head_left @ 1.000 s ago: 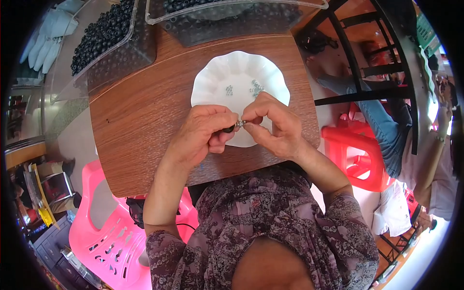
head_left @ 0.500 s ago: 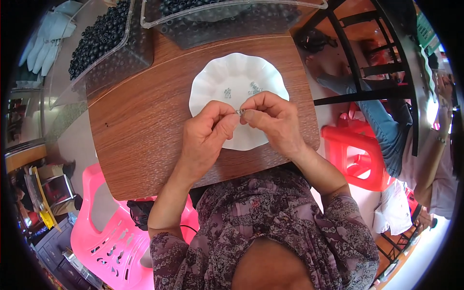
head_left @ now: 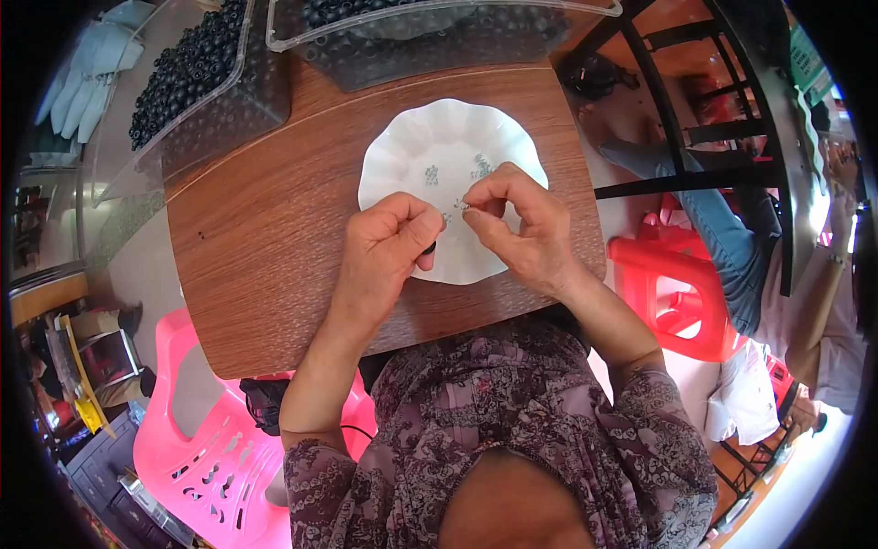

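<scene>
- Over the white scalloped dish [head_left: 402, 137], which lies on the brown worktop [head_left: 256, 229], both hands now stand slightly apart; half a second ago their fingertips met around a tiny silvery item.
- Right hand [head_left: 529, 229]: thumb and forefinger pinch a small silvery piece [head_left: 464, 206], drawn just clear of the other hand and above the dish.
- Left hand [head_left: 389, 240]: thumb and forefinger press together, with a silvery glint at their tips, too small to make out.
- Below that thumb, a black piece [head_left: 430, 248] shows again, partly covered by the curled fingers; in the preceding frame it is hidden, and one second ago it is visible.
- Inside the dish, two grey-green patches [head_left: 432, 174] look unchanged.
- Beyond it, the clear tubs [head_left: 412, 57] of black rings [head_left: 192, 78] match the preceding frame.
</scene>
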`<state>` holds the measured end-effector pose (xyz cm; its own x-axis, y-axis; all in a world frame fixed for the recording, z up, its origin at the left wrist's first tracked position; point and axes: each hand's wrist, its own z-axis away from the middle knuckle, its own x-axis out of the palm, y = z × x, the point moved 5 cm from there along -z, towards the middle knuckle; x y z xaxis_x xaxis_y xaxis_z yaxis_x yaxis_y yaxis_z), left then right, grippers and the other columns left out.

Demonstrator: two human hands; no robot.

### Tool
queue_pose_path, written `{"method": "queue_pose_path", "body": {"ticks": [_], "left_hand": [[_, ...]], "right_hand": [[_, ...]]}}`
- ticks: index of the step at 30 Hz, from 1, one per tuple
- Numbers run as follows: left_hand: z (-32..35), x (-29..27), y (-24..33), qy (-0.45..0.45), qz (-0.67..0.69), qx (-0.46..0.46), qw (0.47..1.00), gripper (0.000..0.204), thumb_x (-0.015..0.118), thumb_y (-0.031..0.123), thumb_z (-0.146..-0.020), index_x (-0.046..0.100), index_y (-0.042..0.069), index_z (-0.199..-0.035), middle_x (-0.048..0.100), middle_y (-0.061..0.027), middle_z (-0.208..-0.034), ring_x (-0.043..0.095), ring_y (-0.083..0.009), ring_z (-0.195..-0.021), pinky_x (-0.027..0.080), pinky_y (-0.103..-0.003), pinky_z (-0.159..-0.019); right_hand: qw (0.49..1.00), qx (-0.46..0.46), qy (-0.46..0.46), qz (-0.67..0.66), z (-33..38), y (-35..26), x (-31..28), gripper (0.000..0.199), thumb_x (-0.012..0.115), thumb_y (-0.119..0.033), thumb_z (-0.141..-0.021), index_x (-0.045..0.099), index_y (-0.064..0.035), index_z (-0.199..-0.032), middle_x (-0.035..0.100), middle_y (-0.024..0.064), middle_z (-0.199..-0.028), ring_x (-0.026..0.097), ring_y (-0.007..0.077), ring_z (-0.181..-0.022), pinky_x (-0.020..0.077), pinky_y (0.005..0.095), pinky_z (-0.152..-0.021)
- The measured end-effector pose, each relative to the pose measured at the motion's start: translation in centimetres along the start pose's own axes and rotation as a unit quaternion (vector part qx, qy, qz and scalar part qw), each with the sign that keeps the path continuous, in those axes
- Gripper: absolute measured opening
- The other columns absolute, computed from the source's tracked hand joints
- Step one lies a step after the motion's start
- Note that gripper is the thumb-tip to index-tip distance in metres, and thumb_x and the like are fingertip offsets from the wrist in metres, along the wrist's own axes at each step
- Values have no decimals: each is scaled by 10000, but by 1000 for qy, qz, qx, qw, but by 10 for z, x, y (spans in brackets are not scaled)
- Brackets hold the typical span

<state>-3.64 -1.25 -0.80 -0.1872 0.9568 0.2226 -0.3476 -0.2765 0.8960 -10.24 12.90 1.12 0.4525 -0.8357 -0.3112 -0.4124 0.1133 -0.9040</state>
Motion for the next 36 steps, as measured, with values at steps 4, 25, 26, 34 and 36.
{"method": "queue_pose_path", "body": {"ticks": [4,25,26,34,36], "left_hand": [[-1,-2,0,17,-1,21,1000,195,598,211,-865,611,24,-814,544,14,-646,457,-27,-515,287,-146,-430],[-4,0,-2,19,21,25,999,242,573,231,-884,579,25,-758,508,9,-584,397,-27,-463,252,-159,-404],[-4,0,-1,19,21,25,999,242,573,231,-884,579,25,-758,508,9,-584,397,-27,-463,252,-159,-404],[-6,2,-13,-128,231,-177,948,263,544,219,-895,549,-20,-784,460,-33,-559,312,-57,-408,240,-199,-392],[-5,4,-15,-143,253,-194,937,267,538,223,-898,545,-19,-786,454,-36,-551,296,-58,-405,236,-205,-389]], "right_hand": [[994,-10,-43,105,-3,2,1,144,647,-6,-733,577,-21,-858,544,63,-741,550,158,-706,435,268,-589],[997,-65,-20,27,-4,-8,10,103,639,26,-704,584,-11,-783,553,72,-689,516,221,-645,403,307,-566],[997,-64,-20,26,-5,-7,10,103,639,26,-704,584,-11,-783,553,72,-689,516,221,-645,403,307,-566],[955,-257,9,148,-2,-19,8,285,654,59,-590,578,25,-863,537,113,-779,499,259,-650,409,339,-551],[948,-270,10,170,0,-20,6,299,654,76,-589,586,21,-875,552,113,-782,515,254,-645,416,324,-538]]}}
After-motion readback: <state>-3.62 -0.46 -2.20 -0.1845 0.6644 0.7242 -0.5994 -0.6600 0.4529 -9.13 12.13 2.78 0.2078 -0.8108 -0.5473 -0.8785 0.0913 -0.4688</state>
